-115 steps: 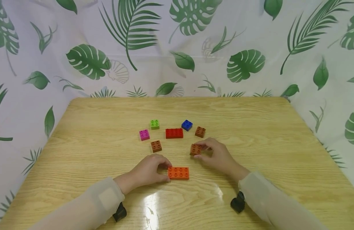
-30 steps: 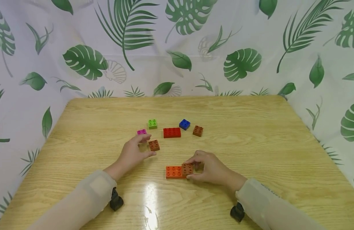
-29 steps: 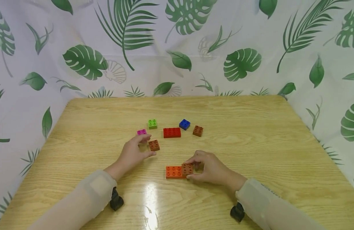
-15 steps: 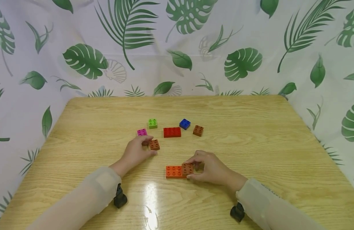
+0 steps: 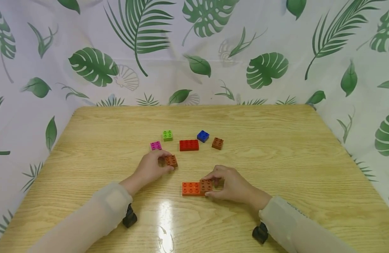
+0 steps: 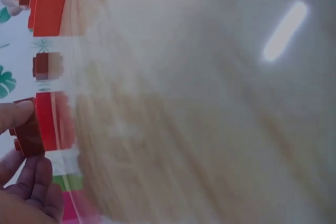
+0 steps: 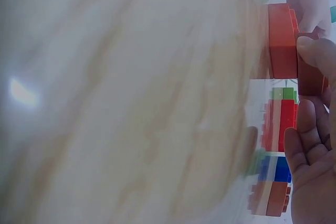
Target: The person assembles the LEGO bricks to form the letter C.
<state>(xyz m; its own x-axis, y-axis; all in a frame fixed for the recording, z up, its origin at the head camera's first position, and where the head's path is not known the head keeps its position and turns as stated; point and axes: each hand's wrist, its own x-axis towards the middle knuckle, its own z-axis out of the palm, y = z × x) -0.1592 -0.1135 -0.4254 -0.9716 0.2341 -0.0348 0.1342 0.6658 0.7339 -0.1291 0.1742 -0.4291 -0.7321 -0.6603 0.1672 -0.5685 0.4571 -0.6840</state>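
Observation:
My left hand (image 5: pixel 151 166) pinches a brown square toy brick (image 5: pixel 171 161) between thumb and fingers, left of centre on the table. In the left wrist view that brown brick (image 6: pixel 30 132) is tilted. My right hand (image 5: pixel 229 182) holds another brown brick (image 5: pixel 206 185) by its sides, on the right end of the long orange brick (image 5: pixel 190 189). In the right wrist view the held brown brick (image 7: pixel 311 72) sits against the studded side of the orange brick (image 7: pixel 283 41). The orange brick lies on the table between the hands, its left studs bare.
Beyond the hands, on the wooden table (image 5: pixel 276 140), lie a pink brick (image 5: pixel 155 145), a lime green brick (image 5: pixel 167 135), a long red brick (image 5: pixel 189 145), a blue brick (image 5: pixel 203 136) and a third brown brick (image 5: pixel 218 143). A leaf-patterned cloth (image 5: pixel 169 80) hangs behind.
The right hand has brought its brown brick onto the orange brick's right end. The left hand has left the orange brick, reached up-left and taken hold of another brown brick, which has turned slightly.

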